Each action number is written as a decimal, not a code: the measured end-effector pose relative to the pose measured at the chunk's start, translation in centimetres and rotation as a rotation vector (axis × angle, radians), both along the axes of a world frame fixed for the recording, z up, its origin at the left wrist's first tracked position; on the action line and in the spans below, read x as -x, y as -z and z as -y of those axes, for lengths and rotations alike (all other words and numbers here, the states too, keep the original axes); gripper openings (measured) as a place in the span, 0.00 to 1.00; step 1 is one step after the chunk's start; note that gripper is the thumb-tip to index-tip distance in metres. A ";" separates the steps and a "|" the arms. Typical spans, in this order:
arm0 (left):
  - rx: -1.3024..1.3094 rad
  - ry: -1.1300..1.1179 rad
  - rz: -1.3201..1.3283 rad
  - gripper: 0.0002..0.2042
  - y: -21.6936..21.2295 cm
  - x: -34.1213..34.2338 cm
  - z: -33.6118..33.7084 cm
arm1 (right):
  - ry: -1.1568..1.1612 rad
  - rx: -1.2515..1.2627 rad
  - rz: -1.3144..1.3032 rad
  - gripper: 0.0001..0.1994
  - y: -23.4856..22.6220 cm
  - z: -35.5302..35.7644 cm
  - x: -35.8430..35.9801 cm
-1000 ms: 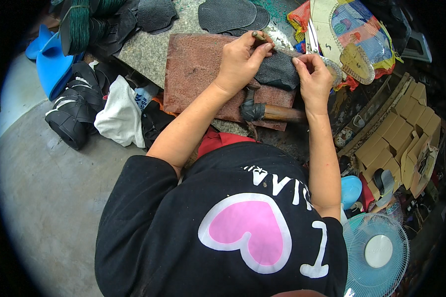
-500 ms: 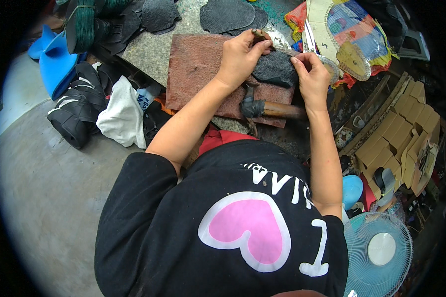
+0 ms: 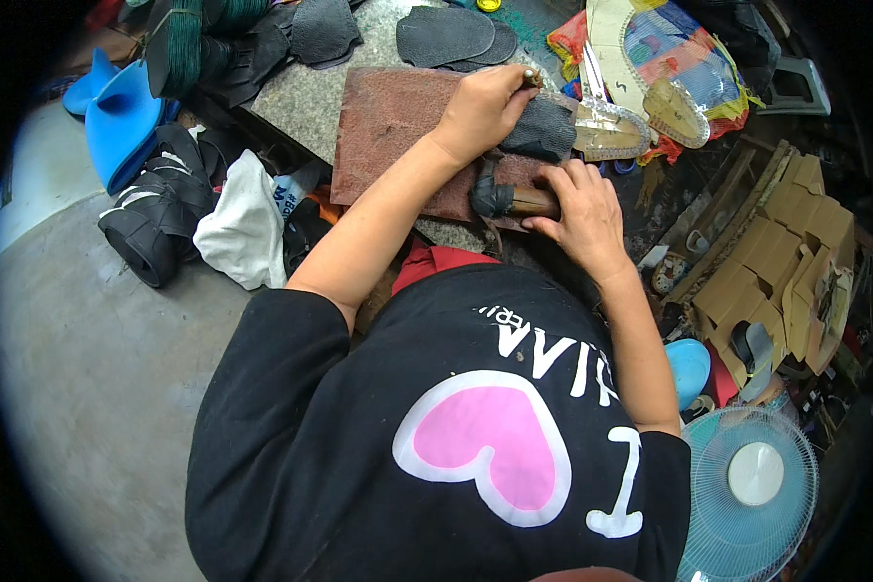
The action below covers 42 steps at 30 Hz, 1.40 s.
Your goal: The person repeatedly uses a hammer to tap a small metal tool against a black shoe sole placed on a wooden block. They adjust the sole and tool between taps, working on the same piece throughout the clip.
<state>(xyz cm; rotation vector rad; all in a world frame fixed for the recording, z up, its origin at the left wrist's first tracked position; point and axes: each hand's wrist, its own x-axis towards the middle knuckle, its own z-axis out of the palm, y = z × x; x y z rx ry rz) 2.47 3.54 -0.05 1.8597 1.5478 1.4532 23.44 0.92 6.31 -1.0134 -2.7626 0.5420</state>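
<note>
My left hand is closed around a short rod-like tool, probably a punch, its round end showing above the fingers. This hand is at the left edge of a black leather piece lying on the reddish-brown board. My right hand is around the wooden handle of a hammer, thumb on the near side and fingers on the far side. The hammer's dark, wrapped head lies on the board's near part.
More black leather pieces lie on the speckled stone top. Scissors and sole-shaped templates are at the right. Green thread spools, black straps and a white cloth sit left. A fan stands at lower right.
My right hand has let go of the leather piece's right edge and come down onto the hammer handle. My left hand stays by the leather with the rod-like tool.
</note>
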 end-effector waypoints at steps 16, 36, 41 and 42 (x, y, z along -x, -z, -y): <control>0.022 0.059 -0.341 0.10 -0.5 -0.6 -0.1 | 0.569 -0.046 -0.243 0.18 -4.4 -2.0 -0.2; 0.204 -0.045 0.284 0.05 1.2 0.0 0.4 | 0.176 -0.057 -0.136 0.19 0.6 2.7 -2.0; 0.152 -0.008 0.429 0.05 1.2 -0.3 1.1 | 0.286 0.031 -0.415 0.17 2.0 0.4 -0.2; 0.164 0.001 0.429 0.05 1.1 -0.3 1.1 | 0.416 0.027 -0.443 0.17 2.3 -0.9 0.2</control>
